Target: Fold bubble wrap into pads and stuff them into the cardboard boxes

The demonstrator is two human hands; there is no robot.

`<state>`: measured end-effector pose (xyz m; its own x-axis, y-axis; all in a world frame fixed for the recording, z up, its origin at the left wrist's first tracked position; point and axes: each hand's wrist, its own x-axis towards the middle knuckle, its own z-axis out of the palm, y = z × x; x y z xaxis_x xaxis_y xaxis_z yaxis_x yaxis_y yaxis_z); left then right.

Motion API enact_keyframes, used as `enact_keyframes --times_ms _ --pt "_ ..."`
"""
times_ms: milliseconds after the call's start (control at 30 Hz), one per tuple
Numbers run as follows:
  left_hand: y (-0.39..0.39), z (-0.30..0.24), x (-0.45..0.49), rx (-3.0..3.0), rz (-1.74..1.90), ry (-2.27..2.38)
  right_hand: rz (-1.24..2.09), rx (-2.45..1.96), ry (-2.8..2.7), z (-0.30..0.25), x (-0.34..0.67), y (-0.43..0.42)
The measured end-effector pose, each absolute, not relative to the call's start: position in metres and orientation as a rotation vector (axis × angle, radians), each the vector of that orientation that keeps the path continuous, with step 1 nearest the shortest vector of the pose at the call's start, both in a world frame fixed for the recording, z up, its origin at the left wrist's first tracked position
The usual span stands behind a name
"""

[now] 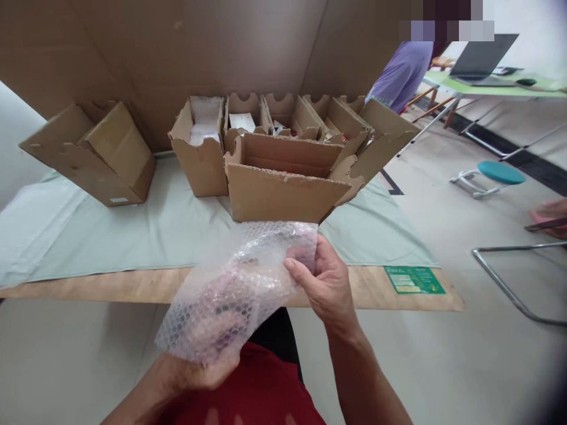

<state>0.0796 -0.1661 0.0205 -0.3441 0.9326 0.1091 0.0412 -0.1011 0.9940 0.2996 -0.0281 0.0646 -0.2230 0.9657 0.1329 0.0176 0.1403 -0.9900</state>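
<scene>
The right hand [325, 283] is closed in a pinch, its thumb on the near face of a sheet of bubble wrap [261, 251] and its fingers behind, gripping the right edge. The left hand [215, 366] is at the lower left end of the wrap, its fingers showing only hazily through the film; I cannot tell how far they are bent or whether they grip it. The bubble wrap slants between the two hands at the middle of the table's front edge [133, 285], its lower end out past that edge on the person's side, above a red garment [266, 378].

Just beyond the wrap, a long cardboard box [287, 192] stands on the pale green cloth [190, 230] that covers most of the table. Behind it, a row of narrower boxes [201, 165] runs toward the right edge; the leftmost holds whitish material [206, 118], the next a white item [241, 122]. Another box [115, 147] stands apart, toward the back left corner. A green card [414, 280] lies by the front right corner. A large cardboard panel [221, 47] rises along the back edge.

Farther right are a teal stool [500, 172], a person in purple clothing [403, 71] and a laptop [482, 62] on a green-topped table [540, 93].
</scene>
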Motion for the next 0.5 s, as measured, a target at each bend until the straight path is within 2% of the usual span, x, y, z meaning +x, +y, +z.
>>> enact_keyframes --times_ms 167,300,500 --pt "-0.168 0.031 0.064 1.593 0.804 1.35 0.794 -1.382 -1.845 0.037 0.328 0.008" --pt "-0.161 0.046 0.038 1.55 0.888 1.314 0.605 -1.619 -1.914 0.012 0.341 0.022" --pt "-0.104 0.049 0.04 1.696 1.105 1.617 0.384 -1.685 -1.98 0.007 0.349 0.017"
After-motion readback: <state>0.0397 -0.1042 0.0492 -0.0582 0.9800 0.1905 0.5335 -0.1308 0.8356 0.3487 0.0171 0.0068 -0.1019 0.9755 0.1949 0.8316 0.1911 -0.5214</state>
